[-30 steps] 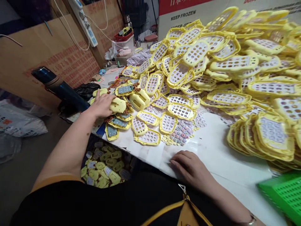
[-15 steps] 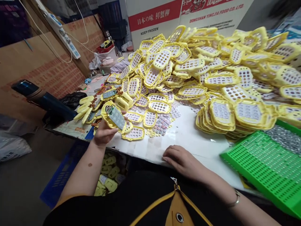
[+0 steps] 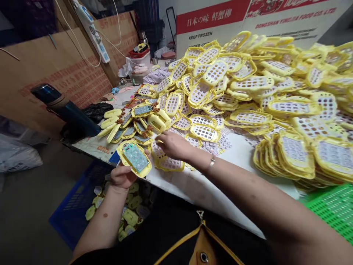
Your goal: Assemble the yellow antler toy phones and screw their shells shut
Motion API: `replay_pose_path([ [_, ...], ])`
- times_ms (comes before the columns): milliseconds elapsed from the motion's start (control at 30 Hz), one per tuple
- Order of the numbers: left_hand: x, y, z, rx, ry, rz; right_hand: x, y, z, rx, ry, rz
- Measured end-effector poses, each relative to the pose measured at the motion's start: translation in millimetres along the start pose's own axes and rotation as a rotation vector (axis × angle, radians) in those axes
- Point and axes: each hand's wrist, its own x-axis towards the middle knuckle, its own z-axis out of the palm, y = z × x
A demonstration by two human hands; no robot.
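My left hand (image 3: 123, 177) grips a yellow plastic shell (image 3: 119, 150), its open inner side turned up. In the shell lies a green circuit board (image 3: 135, 157), with thin wires near its top end. My right hand (image 3: 173, 145) is stretched across to the left, just right of the held shell and over a few keypad shells (image 3: 171, 164) on the table. Its fingers are bent and drawn together; anything between them is hidden. Beyond it lie closed yellow cases (image 3: 159, 120) and board-fitted shells (image 3: 142, 109) with brown parts attached.
A large heap of yellow shells with keypads (image 3: 215, 71) covers the table's back and right. Neat shell stacks (image 3: 295, 151) and a green basket (image 3: 332, 209) stand right. A dark flask (image 3: 66, 110) leans at left. Below the edge is a blue crate (image 3: 73, 206).
My right hand has left the table's front edge and swung left, beside the held shell. My left hand keeps the shell, now turned flatter. The view has shifted left.
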Motion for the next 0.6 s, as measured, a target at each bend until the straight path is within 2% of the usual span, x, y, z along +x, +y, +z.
replay_pose_path([
  [67,2,-6,1.2,-0.045,-0.031,-0.038,37,-3,10,-0.049,0.081,-0.012],
  [133,5,-11,2.3,-0.076,-0.071,-0.076,62,0,19,-0.111,0.128,-0.04],
  [233,10,-17,3.9,-0.116,-0.102,-0.122,67,12,25,-0.153,0.163,-0.031],
  [300,14,-22,6.0,-0.144,-0.105,-0.148,49,20,25,-0.155,0.18,0.018],
  [367,17,-29,9.7,-0.172,-0.114,-0.181,20,24,22,-0.166,0.193,0.058],
  [433,21,-38,15.4,-0.205,-0.145,-0.234,-12,25,20,-0.172,0.235,0.032],
  [533,23,-52,25.6,-0.258,-0.246,-0.34,-54,23,20,-0.091,0.346,0.003],
  [600,22,-60,31.0,-0.281,-0.344,-0.409,-74,22,20,0.034,0.347,0.059],
])
